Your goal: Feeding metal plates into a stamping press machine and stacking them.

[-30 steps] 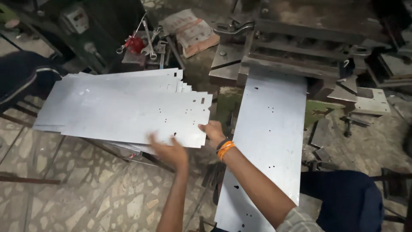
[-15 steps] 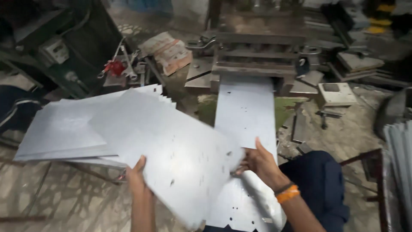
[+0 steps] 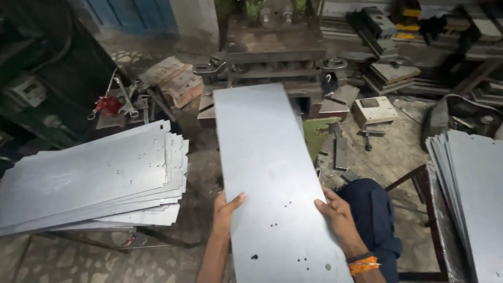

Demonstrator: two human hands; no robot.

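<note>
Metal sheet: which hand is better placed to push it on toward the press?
Probably right. The right hand grips the metal sheet on its edge, on the side nearest the press; the left hand only steadies the opposite edge.

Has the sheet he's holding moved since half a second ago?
Yes. The metal sheet has swung off the stack of sheets at the left and now lies lengthwise toward the press, held by the left hand and right hand.

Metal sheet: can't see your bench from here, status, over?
Left hand, right hand grip metal sheet by its edges. Far end at the press. Nothing blocking.
</note>
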